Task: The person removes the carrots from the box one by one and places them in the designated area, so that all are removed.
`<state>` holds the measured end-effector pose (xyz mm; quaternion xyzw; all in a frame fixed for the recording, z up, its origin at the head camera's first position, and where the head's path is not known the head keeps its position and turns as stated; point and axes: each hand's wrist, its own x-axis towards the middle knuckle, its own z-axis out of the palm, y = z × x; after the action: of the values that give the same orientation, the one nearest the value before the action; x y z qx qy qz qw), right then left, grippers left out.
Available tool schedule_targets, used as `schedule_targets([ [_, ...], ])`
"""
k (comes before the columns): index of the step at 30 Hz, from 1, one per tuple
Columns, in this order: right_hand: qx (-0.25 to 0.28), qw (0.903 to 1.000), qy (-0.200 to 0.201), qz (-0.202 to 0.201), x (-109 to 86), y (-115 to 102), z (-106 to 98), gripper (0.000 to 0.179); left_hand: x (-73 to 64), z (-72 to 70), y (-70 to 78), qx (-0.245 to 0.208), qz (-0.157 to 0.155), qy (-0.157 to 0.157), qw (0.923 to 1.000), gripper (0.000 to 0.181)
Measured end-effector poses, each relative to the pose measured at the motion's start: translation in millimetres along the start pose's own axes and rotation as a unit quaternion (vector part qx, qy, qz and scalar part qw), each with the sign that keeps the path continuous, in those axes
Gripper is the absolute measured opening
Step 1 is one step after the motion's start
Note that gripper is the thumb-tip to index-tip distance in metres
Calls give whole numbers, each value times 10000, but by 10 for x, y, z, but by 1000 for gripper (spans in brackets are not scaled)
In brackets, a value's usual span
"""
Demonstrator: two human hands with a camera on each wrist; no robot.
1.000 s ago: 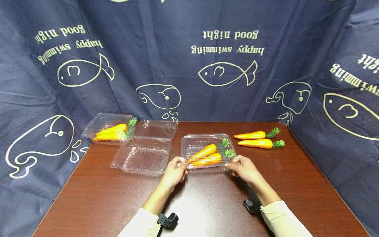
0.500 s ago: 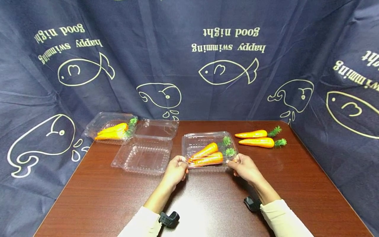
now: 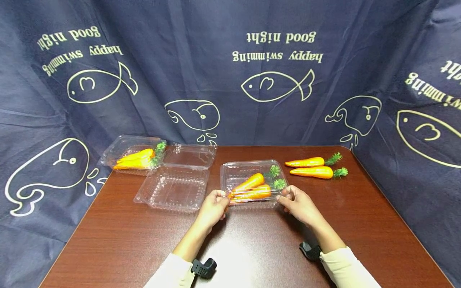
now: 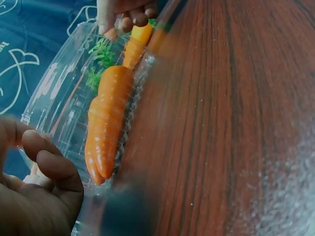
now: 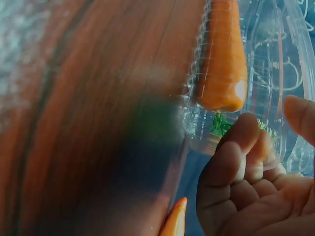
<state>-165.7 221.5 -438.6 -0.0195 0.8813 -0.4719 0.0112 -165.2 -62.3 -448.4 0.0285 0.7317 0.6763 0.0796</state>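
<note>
In the head view, a clear plastic clamshell container [image 3: 248, 166] stands mid-table with its lid down over the base. Inside lie two orange carrots [image 3: 251, 193] with green tops [image 3: 275, 171]. My left hand [image 3: 214, 209] pinches the container's near left corner, fingers curled under it. At the near right corner, my right hand [image 3: 297, 205] has its thumb over the rim and its fingers curled below. The right wrist view shows this right hand's fingers [image 5: 231, 162] beside the clear wall. Close to the left hand's fingers [image 4: 56, 169], the left wrist view shows the carrots' tips.
Left of it, an open, unfilled clamshell container [image 3: 174, 190] lies with its lid folded back. Behind that, another clear container [image 3: 119, 146] holds carrots [image 3: 137, 159]. Two loose carrots [image 3: 311, 172] lie at the back right, near the curtain [image 3: 281, 128] around the brown table [image 3: 144, 248].
The container's lid has come down slightly at the front edge. Both hands stay at its near corners; the right hand's fingers have shifted slightly there.
</note>
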Motion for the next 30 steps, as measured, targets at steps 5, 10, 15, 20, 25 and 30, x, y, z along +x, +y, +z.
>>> schedule_targets([
  [5,-614,9972,281,-316,-36,-60,-17,29,2,-8,-32,539,324,90,9980,47],
  [10,-1053,9901,637,-668,-59,-109,-27,23,11,-17,-42,915,420,201,9947,43],
  [15,-1318,9843,782,-880,-91,-101,-18,17,-23,-3,-54,996,442,235,9938,34],
  [20,-1373,9781,1127,-1087,-86,-65,-7,18,-37,18,-68,609,388,197,9972,29],
  [25,-1290,9711,1451,-1388,-76,-42,2,41,-48,12,-69,408,234,135,9988,30],
  [30,-1353,9474,1743,-2319,-39,-36,4,45,-59,-15,-30,319,136,129,9993,31],
])
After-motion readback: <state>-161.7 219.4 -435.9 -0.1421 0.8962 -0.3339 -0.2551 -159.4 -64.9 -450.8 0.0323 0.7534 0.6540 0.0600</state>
